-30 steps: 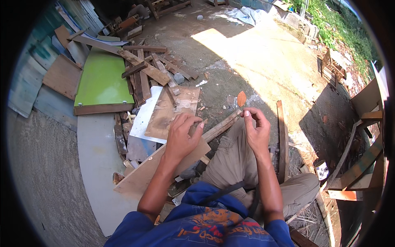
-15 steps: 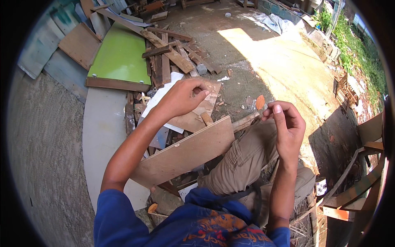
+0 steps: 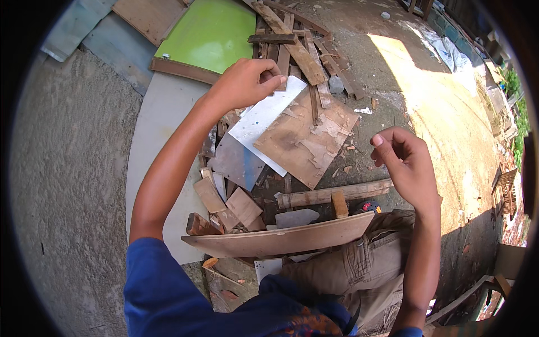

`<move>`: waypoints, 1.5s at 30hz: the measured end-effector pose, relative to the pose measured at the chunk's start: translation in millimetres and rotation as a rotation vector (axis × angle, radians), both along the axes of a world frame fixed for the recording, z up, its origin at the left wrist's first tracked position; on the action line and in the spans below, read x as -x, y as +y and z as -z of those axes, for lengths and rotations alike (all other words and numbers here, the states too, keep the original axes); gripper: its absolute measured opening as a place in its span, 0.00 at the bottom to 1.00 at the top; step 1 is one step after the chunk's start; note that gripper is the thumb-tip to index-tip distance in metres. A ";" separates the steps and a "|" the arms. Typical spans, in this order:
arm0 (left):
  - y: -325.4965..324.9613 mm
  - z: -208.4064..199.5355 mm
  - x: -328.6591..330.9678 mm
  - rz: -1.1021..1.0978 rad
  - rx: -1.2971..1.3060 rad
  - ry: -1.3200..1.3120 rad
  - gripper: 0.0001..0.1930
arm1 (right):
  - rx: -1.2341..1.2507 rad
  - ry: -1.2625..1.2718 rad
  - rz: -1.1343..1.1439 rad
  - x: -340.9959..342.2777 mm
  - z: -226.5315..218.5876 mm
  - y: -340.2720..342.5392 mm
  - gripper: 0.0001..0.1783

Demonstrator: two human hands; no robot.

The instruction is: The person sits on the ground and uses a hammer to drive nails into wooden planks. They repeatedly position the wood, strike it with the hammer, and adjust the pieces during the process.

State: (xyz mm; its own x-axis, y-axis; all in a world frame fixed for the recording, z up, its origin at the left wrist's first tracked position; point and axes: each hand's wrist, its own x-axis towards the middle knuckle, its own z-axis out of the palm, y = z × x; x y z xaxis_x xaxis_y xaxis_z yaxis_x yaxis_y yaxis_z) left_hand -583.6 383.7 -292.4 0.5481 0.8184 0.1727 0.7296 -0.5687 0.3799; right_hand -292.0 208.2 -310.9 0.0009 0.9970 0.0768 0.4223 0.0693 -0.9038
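At the upper left of the frame, a glossy lime-green flat panel [image 3: 210, 36] with a brown wooden edge is seen. To its right, at upper centre, the bare left hand [image 3: 250, 84] is held loosely curled, thumb near the bent forefinger; whether anything is pinched cannot be told. Below it, a thin white sheet [image 3: 264, 121] is partly covered by a square brown plywood piece [image 3: 303, 140] with peeling patches. At lower centre, a long tan plywood board [image 3: 286, 238] is laid crosswise, its long axis pointed left to right and slightly raised rightward; its face looks smooth, its upper edge paler. Beyond it lies a rough, pale wooden pole [image 3: 337, 194]. At centre right, the bare right hand [image 3: 409, 163] is half-curled; whether anything is held cannot be told.
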 end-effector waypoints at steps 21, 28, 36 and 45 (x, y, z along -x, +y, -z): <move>-24.9 291.8 297.5 -0.754 0.258 -0.043 0.22 | -0.147 -0.404 -0.792 185.6 -0.2 41.2 0.10; -40.5 362.4 311.4 -0.926 0.415 0.139 0.33 | -0.287 -0.751 -0.718 204.4 83.4 30.3 0.11; 14.8 425.9 285.6 -1.377 0.221 -0.464 0.49 | -0.245 -0.804 -0.651 202.3 75.4 40.1 0.12; 24.9 388.1 300.5 -1.045 0.346 -0.404 0.39 | -0.208 -0.858 -0.656 201.4 76.4 40.5 0.12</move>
State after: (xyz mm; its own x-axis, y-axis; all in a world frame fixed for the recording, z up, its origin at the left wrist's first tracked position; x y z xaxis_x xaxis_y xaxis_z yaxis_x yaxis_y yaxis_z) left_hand -884.1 408.6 -680.5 -0.4621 0.8757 -0.1399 0.5716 0.4147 0.7080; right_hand -493.4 248.7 -387.3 -0.6586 0.7517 -0.0346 0.7300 0.6271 -0.2717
